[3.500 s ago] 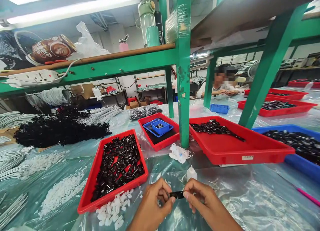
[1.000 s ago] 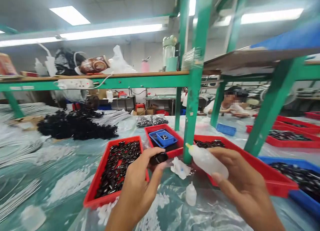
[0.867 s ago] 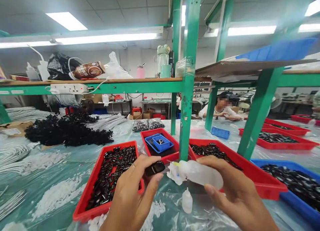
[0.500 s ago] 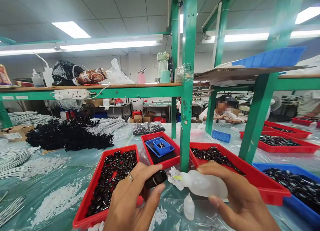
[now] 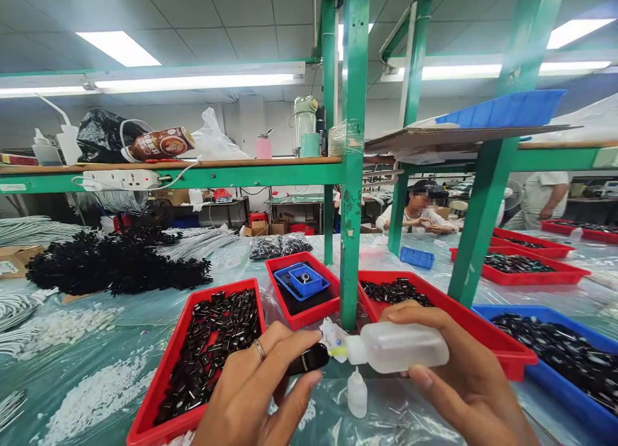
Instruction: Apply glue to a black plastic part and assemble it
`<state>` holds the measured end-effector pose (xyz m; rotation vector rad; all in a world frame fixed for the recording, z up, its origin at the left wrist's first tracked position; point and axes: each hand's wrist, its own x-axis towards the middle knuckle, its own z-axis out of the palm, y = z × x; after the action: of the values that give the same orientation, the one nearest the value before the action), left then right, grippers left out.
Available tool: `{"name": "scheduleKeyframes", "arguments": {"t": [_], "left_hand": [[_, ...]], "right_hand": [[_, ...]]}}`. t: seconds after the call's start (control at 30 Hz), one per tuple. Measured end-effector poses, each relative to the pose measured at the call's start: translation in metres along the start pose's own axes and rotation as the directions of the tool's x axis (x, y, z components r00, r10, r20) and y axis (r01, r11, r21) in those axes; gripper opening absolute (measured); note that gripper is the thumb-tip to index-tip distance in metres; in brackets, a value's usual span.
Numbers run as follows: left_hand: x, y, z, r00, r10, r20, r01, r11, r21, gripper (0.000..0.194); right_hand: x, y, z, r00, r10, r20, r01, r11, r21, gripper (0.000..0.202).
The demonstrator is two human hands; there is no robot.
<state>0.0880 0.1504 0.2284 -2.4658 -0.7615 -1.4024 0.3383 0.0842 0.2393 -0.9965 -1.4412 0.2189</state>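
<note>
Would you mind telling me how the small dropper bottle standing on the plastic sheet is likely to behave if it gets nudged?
The small dropper bottle stands upright, narrow and taller than wide, so it probably tips easily. It looks like thin translucent plastic, so likely light. The plastic sheet under it is glossy and wrinkled, so it may skid or wobble.

Translucent squeeze bottle lies sideways, nozzle touching black oblong piece.
</note>
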Motion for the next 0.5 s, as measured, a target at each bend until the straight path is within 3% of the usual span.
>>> {"name": "scheduleKeyframes", "arguments": {"t": [0.3,0.5], "left_hand": [[-0.002,0.003,0.002,0.999,-0.012,-0.044,0.009,0.998,-0.067,0.031],[-0.003,0.004,0.009,0.997,-0.018,-0.081,0.013,0.998,-0.055,0.032]], "right_hand": [[0.008,0.014,-0.011,0.987,-0.149,0.06,0.148,0.989,0.014,0.021],[0.005,0.004,-0.007,0.999,-0.019,0.042,0.017,0.999,0.041,0.024]]}}
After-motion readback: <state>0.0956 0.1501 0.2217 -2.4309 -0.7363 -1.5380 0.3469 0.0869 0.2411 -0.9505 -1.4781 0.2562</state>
